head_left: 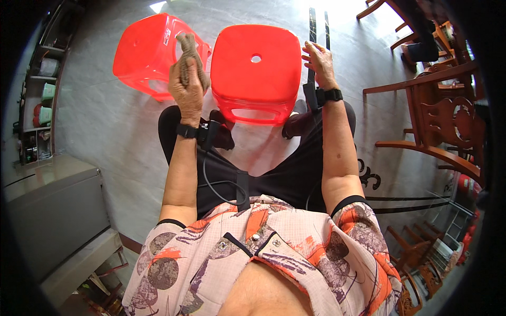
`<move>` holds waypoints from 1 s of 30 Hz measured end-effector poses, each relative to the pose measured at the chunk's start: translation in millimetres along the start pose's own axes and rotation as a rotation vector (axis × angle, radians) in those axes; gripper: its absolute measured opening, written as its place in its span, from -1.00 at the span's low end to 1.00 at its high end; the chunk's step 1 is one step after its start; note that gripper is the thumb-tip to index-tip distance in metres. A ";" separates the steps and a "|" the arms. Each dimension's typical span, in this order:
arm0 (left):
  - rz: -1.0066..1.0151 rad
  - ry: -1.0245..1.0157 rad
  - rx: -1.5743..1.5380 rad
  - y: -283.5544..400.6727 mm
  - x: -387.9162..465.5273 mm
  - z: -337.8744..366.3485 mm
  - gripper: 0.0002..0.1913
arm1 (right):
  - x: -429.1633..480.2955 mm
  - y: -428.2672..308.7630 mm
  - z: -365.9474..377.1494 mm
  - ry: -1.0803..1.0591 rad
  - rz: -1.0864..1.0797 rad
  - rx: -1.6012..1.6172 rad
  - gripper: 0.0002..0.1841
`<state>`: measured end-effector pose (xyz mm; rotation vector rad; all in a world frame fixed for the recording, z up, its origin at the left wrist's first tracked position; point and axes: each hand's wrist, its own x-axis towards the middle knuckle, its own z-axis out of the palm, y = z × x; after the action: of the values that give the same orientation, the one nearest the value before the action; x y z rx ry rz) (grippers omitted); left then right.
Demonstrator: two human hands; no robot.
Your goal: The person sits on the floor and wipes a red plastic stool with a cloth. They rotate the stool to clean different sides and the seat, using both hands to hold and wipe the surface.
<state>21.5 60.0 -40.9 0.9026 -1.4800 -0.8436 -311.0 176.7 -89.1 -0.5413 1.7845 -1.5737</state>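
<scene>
A red plastic stool (253,75) with a round hole in its seat stands upright between my feet. A second red plastic stool (140,47), with a label on its side, is beside it to the left, its seat tilted in view. My left hand (187,89) grips a crumpled grey-brown cloth (189,49) in front of that second stool. Just off the right edge of the nearer stool's seat is my right hand (319,63), its fingers spread and nothing in it. Both wrists wear black straps with small devices.
Wooden chairs (444,108) with carved backs stand along the right. A shelf unit (47,85) with green containers is at the far left, and a grey cabinet (63,213) at the lower left. A black cable (207,179) hangs from my left wrist. Grey tile floor (93,122) surrounds the stools.
</scene>
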 end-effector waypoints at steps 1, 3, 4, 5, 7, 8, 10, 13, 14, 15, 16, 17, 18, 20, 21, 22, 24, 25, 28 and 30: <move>-0.013 -0.096 -0.047 4.3 1.3 10.2 -0.77 | 0.5 6.8 8.0 0.049 0.036 -0.032 -0.31; 0.298 -0.266 0.102 4.0 0.9 35.1 -0.76 | 2.4 16.4 20.6 0.138 0.099 -0.220 -0.26; 0.324 -0.413 0.171 0.9 -5.1 47.1 -0.71 | 3.6 19.6 26.8 0.159 0.056 -0.224 -0.18; 0.326 -0.547 0.259 -3.0 -14.9 57.6 -0.64 | 3.5 22.1 29.3 0.115 -0.005 -0.239 -0.17; 0.289 -0.817 0.441 -10.7 -40.0 73.9 -0.56 | 5.4 23.1 29.9 0.059 -0.034 -0.280 -0.14; 0.407 -0.797 0.536 -13.2 -54.0 75.4 -0.53 | 4.3 24.1 27.1 -0.005 -0.043 -0.196 -0.06; 0.372 -0.899 0.706 -15.9 -71.5 74.2 -0.45 | 8.5 24.0 28.4 -0.048 0.047 0.009 -0.02; 0.349 -0.808 0.588 -13.3 -74.5 66.9 -0.37 | 9.9 26.6 22.3 -0.041 -0.174 -0.126 -0.28; 0.342 -0.835 0.684 -10.9 -70.4 62.3 -0.37 | 8.2 27.9 15.2 -0.145 -0.380 -0.274 -0.34; 0.355 -0.832 0.716 -9.4 -65.2 60.5 -0.35 | 7.9 29.1 8.7 -0.120 -0.396 -0.428 -0.42; 0.391 -0.836 0.737 -8.0 -59.9 58.1 -0.31 | 7.6 30.4 2.3 -0.139 -0.443 -0.415 -0.47; 0.433 -0.828 0.752 -7.9 -55.3 56.4 -0.27 | 7.0 33.5 -0.9 -0.107 -0.534 -0.413 -0.51; 0.364 -0.919 0.839 -9.7 -51.6 56.3 -0.22 | 6.5 37.1 -3.7 -0.104 -0.470 -0.445 -0.54; 0.457 -0.934 0.820 -19.3 -46.3 54.9 -0.21 | 7.1 47.4 -7.1 -0.109 -0.540 -0.531 -0.57; 0.497 -0.938 0.821 -26.9 -44.6 54.4 -0.21 | 9.3 52.7 -7.9 -0.128 -0.553 -0.587 -0.57; 0.508 -0.949 0.829 -36.9 -38.5 54.1 -0.19 | 14.6 57.9 -6.3 -0.137 -0.571 -0.667 -0.55; 0.429 -0.891 0.863 -57.7 -23.2 50.7 -0.16 | 23.0 68.2 -0.4 -0.260 -0.373 -0.625 -0.47; 0.449 -0.791 0.908 -67.2 -14.4 49.7 -0.16 | 22.6 73.8 1.1 -0.239 -0.375 -0.665 -0.50; 0.336 -0.631 1.005 -78.7 4.9 50.2 -0.26 | 20.2 84.2 16.5 -0.074 -0.217 -0.194 -0.57; 0.235 -0.637 0.814 -68.9 -1.3 54.6 -0.34 | 23.6 83.4 31.6 0.029 0.308 0.300 -0.55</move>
<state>-27.6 31.3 -107.9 1.0488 -2.5274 -0.3322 -293.3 153.4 -176.5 -0.0960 1.5278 -1.5941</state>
